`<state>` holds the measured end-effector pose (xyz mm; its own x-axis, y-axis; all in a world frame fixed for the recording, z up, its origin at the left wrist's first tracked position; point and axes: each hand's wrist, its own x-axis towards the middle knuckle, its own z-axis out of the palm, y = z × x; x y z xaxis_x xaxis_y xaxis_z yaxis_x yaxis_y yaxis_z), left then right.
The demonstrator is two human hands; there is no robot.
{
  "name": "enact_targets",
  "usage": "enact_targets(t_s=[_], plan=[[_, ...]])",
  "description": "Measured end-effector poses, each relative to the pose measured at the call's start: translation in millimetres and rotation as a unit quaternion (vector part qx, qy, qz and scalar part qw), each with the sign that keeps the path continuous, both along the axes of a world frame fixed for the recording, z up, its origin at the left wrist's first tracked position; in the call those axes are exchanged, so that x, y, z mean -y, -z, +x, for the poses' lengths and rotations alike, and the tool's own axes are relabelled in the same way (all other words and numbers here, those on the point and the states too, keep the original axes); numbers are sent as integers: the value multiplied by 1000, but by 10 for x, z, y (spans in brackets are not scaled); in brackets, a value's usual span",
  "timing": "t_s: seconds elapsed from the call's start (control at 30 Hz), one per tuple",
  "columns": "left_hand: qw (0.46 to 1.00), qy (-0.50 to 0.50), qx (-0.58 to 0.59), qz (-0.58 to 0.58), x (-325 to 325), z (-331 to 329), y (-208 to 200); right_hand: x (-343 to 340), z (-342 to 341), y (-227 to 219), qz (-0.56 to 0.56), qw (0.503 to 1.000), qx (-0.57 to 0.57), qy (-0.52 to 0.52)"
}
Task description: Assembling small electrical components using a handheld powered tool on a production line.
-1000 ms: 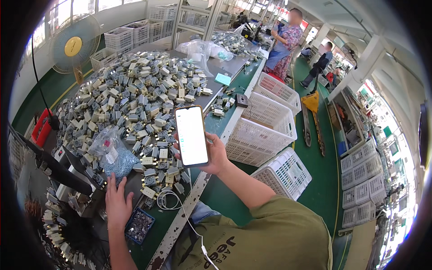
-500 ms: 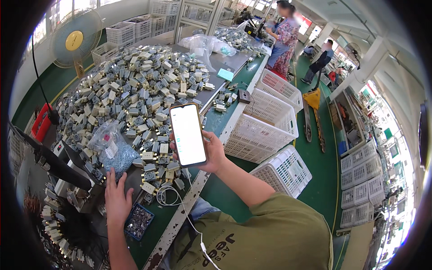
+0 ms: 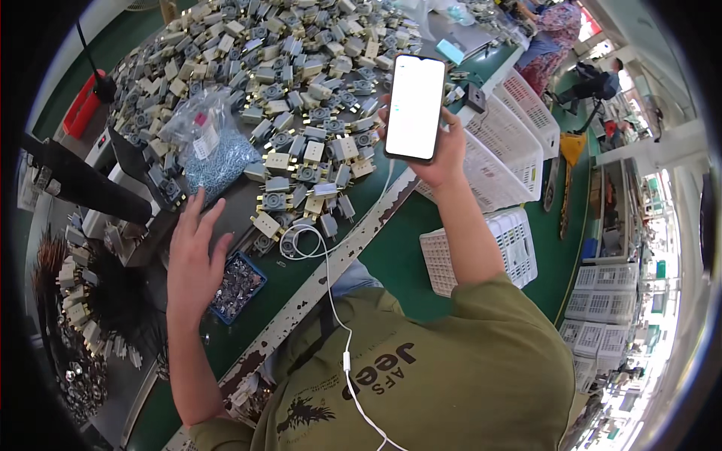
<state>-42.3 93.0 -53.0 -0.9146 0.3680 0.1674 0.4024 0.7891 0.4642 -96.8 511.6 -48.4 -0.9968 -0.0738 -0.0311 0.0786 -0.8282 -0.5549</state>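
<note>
My right hand [image 3: 444, 150] grips a smartphone [image 3: 415, 109] from below, its bright white screen facing me. A white cable [image 3: 331, 297] runs in a loop over the bench edge and down across my shirt. Fingers apart and holding nothing, my left hand [image 3: 194, 259] hovers by a clear plastic bag [image 3: 222, 154] of small bluish screws or similar bits. Beside its wrist stands a blue tray [image 3: 239, 287] of small metal parts. Behind the bag spreads a big heap of grey and cream plug-like parts [image 3: 301, 90] with brass-coloured prongs.
White plastic crates [image 3: 496, 173] stand right of the bench. A black machine arm [image 3: 90, 184] juts in at left, near dark wires [image 3: 109, 293] with cream plugs. A red bin [image 3: 81, 109] lies far left. Two people work beyond, near a yellow pallet truck [image 3: 573, 149].
The phone has moved up and to the right in the view, away from my body, still in my right hand. The view has shifted, showing more of my shirt. My left hand stays near the bag.
</note>
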Motion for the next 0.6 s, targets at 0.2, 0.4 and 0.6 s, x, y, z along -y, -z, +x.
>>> enact_targets(t_s=[0.2,0.4,0.6], plan=[[1000,8,10,15,-27,90,-102,-146,37,63,-47,998,-24,-18],[994,89,-4,69,-492,208,-354,337,225,0,-69,994,-17,-81],[973,219,28,70,-1044,312,-409,832,224,-37,-124,979,-47,-152]])
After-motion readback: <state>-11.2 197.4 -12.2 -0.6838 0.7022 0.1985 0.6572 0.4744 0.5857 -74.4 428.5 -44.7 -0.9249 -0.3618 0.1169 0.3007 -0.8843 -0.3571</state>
